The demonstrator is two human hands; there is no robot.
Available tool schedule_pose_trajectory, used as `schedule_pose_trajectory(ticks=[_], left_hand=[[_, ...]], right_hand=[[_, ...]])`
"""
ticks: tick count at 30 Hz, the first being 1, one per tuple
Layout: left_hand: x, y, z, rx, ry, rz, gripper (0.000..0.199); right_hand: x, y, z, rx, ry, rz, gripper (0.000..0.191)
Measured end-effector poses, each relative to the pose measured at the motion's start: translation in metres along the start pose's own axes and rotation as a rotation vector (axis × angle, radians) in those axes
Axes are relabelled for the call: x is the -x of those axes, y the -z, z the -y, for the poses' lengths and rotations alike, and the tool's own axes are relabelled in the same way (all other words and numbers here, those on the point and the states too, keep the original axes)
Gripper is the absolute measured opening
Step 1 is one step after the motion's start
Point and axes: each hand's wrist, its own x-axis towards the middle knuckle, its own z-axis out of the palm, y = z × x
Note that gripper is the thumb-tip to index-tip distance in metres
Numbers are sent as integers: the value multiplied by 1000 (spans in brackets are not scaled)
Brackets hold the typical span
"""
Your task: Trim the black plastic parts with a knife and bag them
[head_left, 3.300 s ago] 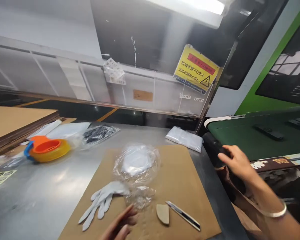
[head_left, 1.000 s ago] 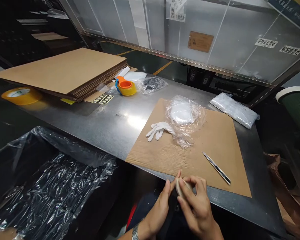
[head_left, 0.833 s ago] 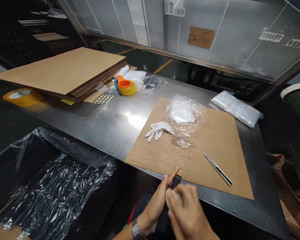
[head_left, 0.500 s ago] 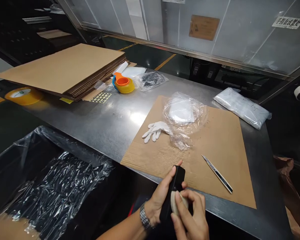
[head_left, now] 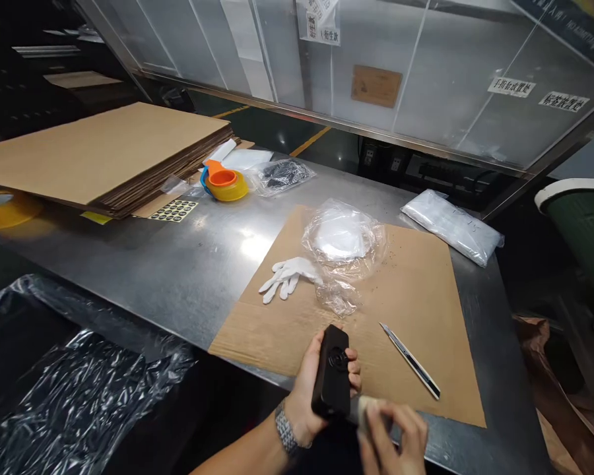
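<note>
Nearest the person's body, the right hand (head_left: 398, 435), a little blurred, pinches a pale, round-edged pad (head_left: 364, 410) between thumb and bent fingers, close by the lower end of a black, oblong, round-cornered block (head_left: 330, 373); whether they touch I can't tell. The left hand (head_left: 304, 389) is wrapped round that block from beneath, fingertips curled over its far side, above the table's near edge, probably so its ringed face stays up and steady. Beyond, a slim silver-and-black cutter (head_left: 410, 359) and a white cloth glove (head_left: 291, 274) lie on a flat brown cardboard sheet (head_left: 420, 290), perhaps spread to protect the grey metal table (head_left: 178, 270).
</note>
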Motion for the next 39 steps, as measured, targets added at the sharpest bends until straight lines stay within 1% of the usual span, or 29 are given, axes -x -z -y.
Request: schedule_pose_trajectory(ticks=[2, 4, 6, 7, 9, 11, 13, 14, 15, 16, 18, 19, 21, 23, 25, 27, 30, 33, 36, 39], left_hand=[[7, -4, -9, -116, -132, -37, 28], [15, -7, -18, -238, -272, -63, 16], [22, -7, -27, -349, -360, -52, 22], [25, -6, -31, -397, -381, -47, 26], [31, -3, -40, -453, -397, -74, 26], [37, 0, -49, -438, -424, -137, 23], [43, 2, -57, -386, -447, -179, 21], [46, 3, -60, -365, -432, -186, 18], [49, 4, -63, -353, -395, -189, 15], [51, 5, -64, -344, -351, -191, 18], [55, 6, -65, -322, -277, -187, 35], [56, 7, -65, -302, -265, -184, 40], [57, 10, -62, -253, -298, -172, 41], [58, 14, -58, -218, -383, -154, 36], [59, 18, -54, -203, -474, -141, 38], [59, 22, -49, -202, -520, -126, 43], [57, 26, -43, -199, -518, -110, 42], [50, 27, -39, -196, -532, -102, 39], [44, 25, -40, -210, -548, -97, 38], [43, 22, -46, -232, -501, -101, 40]], right_hand=[[-11, -6, -16, 21, -45, 28, 59], [-25, -17, -32, 41, -76, 88, 51], [-39, -32, -43, 94, -93, 159, 41], [-46, -39, -47, 121, -98, 188, 37], [-57, -51, -50, 163, -102, 222, 35], [-64, -57, -44, 191, -116, 212, 37], [-68, -55, -29, 183, -142, 194, 41], [-70, -53, -19, 146, -163, 204, 41], [-71, -50, -7, 79, -183, 234, 40], [-72, -47, 4, -13, -200, 280, 37], [-72, -43, 27, -216, -216, 382, 35], [-72, -43, 37, -305, -210, 419, 34], [-71, -44, 51, -420, -192, 439, 35], [-68, -47, 58, -465, -211, 444, 34], [-65, -49, 58, -484, -261, 472, 32], [-61, -48, 55, -500, -308, 511, 31], [-56, -41, 50, -519, -344, 551, 32], [-57, -35, 48, -495, -335, 567, 31], [-69, -34, 40, -373, -289, 546, 31], [-87, -33, 18, -80, -217, 452, 33]])
